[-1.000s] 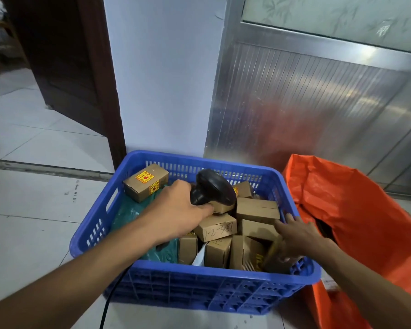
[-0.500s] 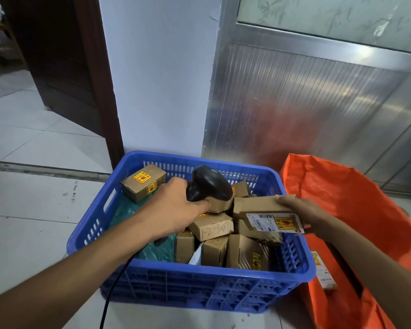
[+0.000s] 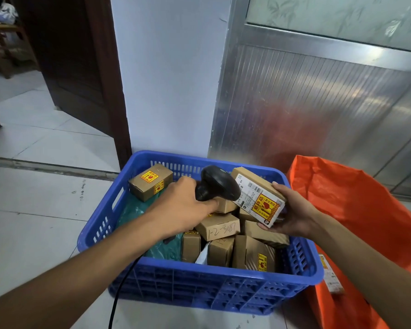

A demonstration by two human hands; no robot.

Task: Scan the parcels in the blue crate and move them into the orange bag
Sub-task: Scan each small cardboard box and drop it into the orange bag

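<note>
parcel (image 3: 259, 197) | raised, label now facing scanner (image 3: 217, 186) | right hand (image 3: 292, 210)

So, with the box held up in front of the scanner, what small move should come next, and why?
Probably trigger the scan. The right hand holds the brown cardboard parcel tilted above the blue plastic crate, white label facing the black handheld scanner in the left hand. It has not reached the orange bag.
</note>
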